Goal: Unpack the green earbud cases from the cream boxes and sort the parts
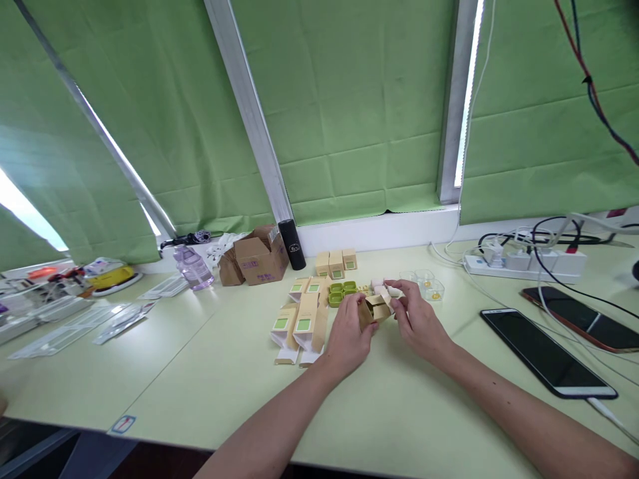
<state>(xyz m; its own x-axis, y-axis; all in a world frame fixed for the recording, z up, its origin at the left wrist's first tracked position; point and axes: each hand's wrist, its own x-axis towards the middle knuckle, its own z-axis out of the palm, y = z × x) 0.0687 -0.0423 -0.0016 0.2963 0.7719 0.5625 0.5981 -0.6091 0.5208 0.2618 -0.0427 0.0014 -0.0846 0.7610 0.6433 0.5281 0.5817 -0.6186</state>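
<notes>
My left hand (347,332) and my right hand (417,318) together hold a small tan carton (375,309) just above the table, with its flaps open. The fingers of both hands are closed round it. Left of my hands lie several flat tan cartons with green labels (299,322). Behind them sit small green trays (342,291), and three upright tan cartons (336,263) stand further back. Clear plastic cups (428,285) rest beyond my right hand.
A brown cardboard box (259,256), a black cylinder (292,245) and a clear bottle (194,267) stand at the back. Two phones (546,352) and a power strip (524,263) with cables lie on the right. Plastic trays and packets (74,326) cover the left of the table.
</notes>
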